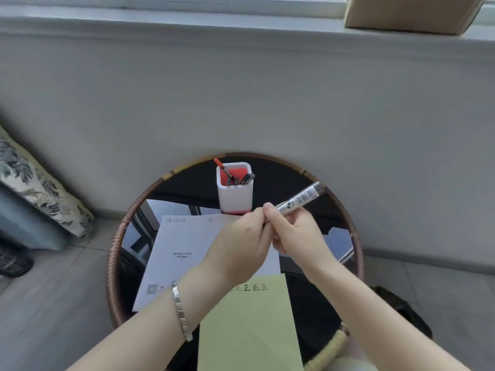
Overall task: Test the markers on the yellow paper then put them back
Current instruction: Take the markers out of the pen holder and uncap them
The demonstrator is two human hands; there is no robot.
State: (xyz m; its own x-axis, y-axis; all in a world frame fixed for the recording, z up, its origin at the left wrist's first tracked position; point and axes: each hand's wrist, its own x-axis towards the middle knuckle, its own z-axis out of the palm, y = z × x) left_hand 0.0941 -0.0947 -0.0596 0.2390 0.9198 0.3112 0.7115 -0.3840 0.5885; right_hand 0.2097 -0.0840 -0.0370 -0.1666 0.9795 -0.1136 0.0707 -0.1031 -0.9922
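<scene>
Above the round table's (112,253) middle, the right hand (297,234) pinches a light, rigid marker (300,198) mid-barrel; left hand (241,242) fingers pinch its hidden cap end, likeliest pull point.

Both forearms enter from the bottom edge and converge toward centre frame, bare. Left hand (241,245): fingers curled, fingertips pinched together where they meet the right hand; metal link bracelet (180,309) on the wrist. Right hand (294,234): fist-like grip, thumb uppermost, closed around a marker (300,199) angled up and right.
</scene>
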